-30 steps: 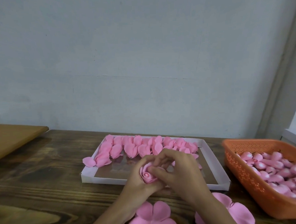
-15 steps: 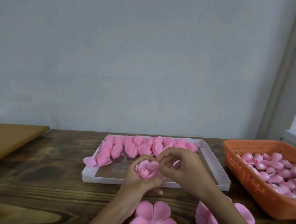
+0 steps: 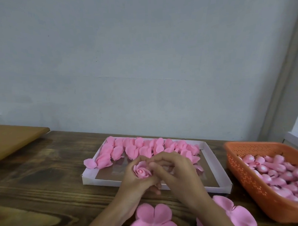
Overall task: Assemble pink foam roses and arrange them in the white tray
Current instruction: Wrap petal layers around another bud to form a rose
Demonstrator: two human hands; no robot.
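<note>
Pink foam rose [image 3: 141,172], small w/ a tightly rolled centre, sits between both your hands, held just above the near-middle part of the shallow white cardboard tray [image 3: 103,180]. Your left hand [image 3: 135,182] cups it from below & the left side, fingers curled round its base. Your right hand [image 3: 176,174] comes in from the right w/ fingers bent, thumb & fingertips pinching the rose's right-hand outer petal. The two hands touch each other at the front.

Along the tray's far side lies a packed row of finished pink foam roses [image 3: 146,147], approx. edge to edge; one petal [image 3: 90,163] hangs over the left rim onto the dark wood-grain table [image 3: 44,178]. The near half of the tray shows a bare, shiny bottom.

Near you on the table, two flat pink foam petal cut-outs: one [image 3: 153,219] just under your left forearm, the other [image 3: 236,213] right of your right forearm, partly hidden by it.

The orange perforated plastic basket [image 3: 242,172] stands right of the tray, close but not touching, filled w/ pink foam buds [image 3: 277,172]. A light brown board [image 3: 11,139] lies at far left. A pale grey wall [image 3: 142,61] is behind.
</note>
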